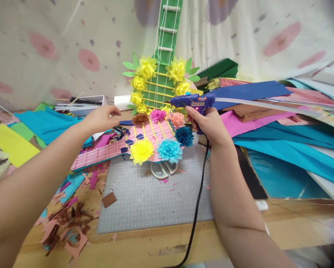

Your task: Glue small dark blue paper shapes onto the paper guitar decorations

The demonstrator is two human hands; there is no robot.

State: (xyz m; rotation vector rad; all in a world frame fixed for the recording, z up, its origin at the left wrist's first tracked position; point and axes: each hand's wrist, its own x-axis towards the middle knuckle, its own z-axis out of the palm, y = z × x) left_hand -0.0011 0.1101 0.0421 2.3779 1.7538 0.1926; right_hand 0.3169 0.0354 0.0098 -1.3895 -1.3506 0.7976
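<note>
My right hand (208, 121) grips a blue hot glue gun (193, 99), its nozzle pointing left and its small red light lit. A long clear glue stick (239, 100) sticks out behind, and a black cord hangs down. Below the nozzle lies a pink paper guitar (111, 149) with paper flowers on its body, among them a bright yellow flower (142, 151) and a light blue flower (169, 150). My left hand (104, 117) hovers above the guitar's neck, fingers loosely bent and apart, holding nothing visible. A green paper guitar (167, 56) with yellow roses stands upright behind.
White-handled scissors (159, 171) lie partly under the pink guitar on a grey cutting mat (144, 204). Paper scraps (74, 227) litter the table at left. Coloured sheets (281, 137) are piled at right. A pen tray (83, 104) stands behind my left hand, near a patterned curtain.
</note>
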